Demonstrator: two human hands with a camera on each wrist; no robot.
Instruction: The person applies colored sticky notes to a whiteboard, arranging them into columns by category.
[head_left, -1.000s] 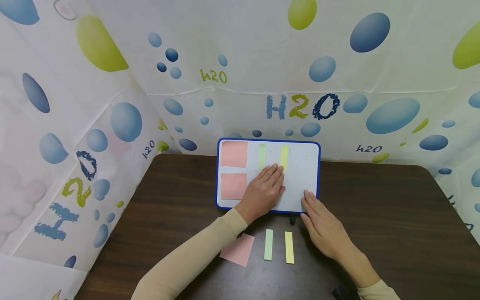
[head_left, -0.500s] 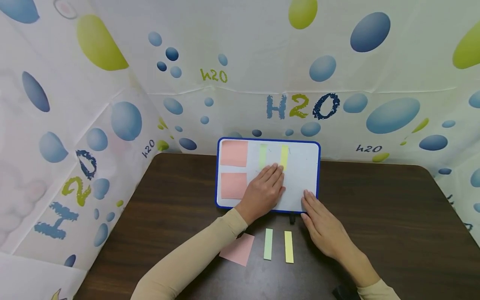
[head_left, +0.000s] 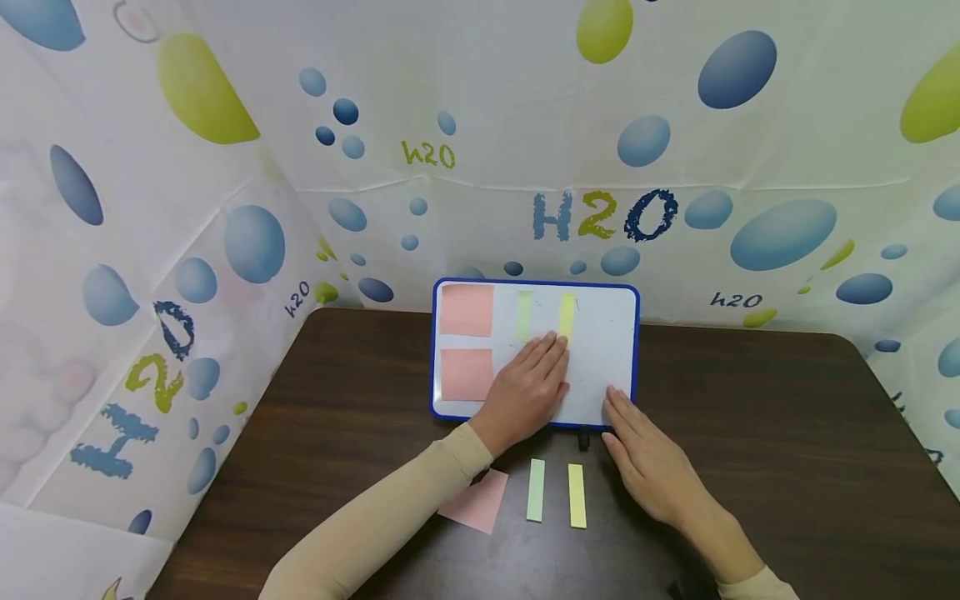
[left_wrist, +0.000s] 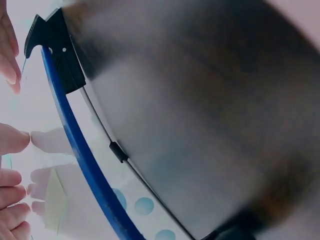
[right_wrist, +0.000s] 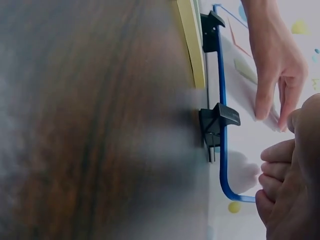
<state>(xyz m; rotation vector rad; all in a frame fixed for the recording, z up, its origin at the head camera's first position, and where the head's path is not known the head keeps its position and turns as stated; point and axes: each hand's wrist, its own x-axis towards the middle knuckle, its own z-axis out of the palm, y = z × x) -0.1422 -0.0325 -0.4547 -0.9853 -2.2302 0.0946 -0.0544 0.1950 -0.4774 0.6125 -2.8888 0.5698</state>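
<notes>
My left hand (head_left: 522, 387) reaches across a blue-framed whiteboard (head_left: 600, 358), its fingers straight over the board face. Its fingertips are right at the lower end of a yellow sticky strip (head_left: 567, 314). A pale green sticky strip (head_left: 523, 312) is stuck just left of that one. Two pink sticky notes (head_left: 467, 310) stand one above the other on the board's left side. At the lower right corner, my right hand (head_left: 652, 458) has its fingers extended over the board's edge. In the right wrist view, the left hand (right_wrist: 280, 60) points its fingers toward the board surface.
On the dark table (head_left: 750, 417) in front of the board lie a pink note pad (head_left: 480, 502), a green strip pad (head_left: 536, 492) and a yellow strip pad (head_left: 577, 497). Black clips (right_wrist: 220, 120) hold the board's lower edge. A patterned curtain (head_left: 487, 208) stands behind.
</notes>
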